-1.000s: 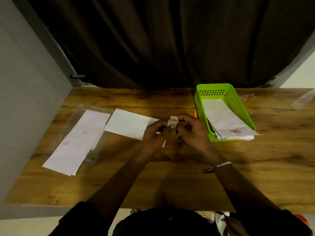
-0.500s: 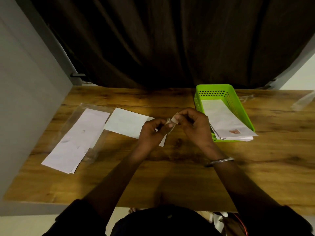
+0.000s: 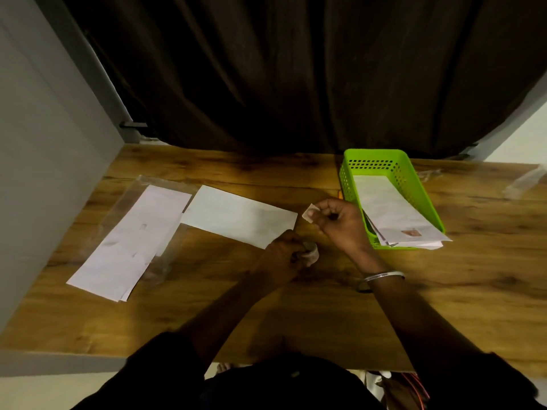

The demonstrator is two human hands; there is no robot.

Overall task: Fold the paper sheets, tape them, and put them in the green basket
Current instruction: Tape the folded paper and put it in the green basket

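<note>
Your left hand (image 3: 281, 255) sits low over the table (image 3: 473, 276), near its middle, with the fingers curled round the tape roll (image 3: 311, 252), which peeks out on the thumb side; your right hand (image 3: 337, 223) is just beyond it and a little to the right, thumb and forefinger pinching a short piece of tape (image 3: 307, 211) that is apart from the roll, the other fingers folded into the palm; a metal bangle (image 3: 381, 276) circles that wrist

The folded sheet (image 3: 236, 216) lies flat on the table just left of both hands, its near right corner reaching your left knuckles (whether they touch I cannot tell); further left, a stack of sheets (image 3: 130, 241) rests at a slant on a clear plastic sleeve (image 3: 165, 186), its right edge meeting the folded sheet's left end

The green basket (image 3: 374, 153) stands toward the back of the table, just right of your right hand; taped papers (image 3: 384, 202) lie inside it, their near ends poking out over its front rim, the top one showing a brown patch of tape near that end; behind the table hangs a dark curtain (image 3: 296, 69), with a grey wall (image 3: 38, 143) on the left
</note>
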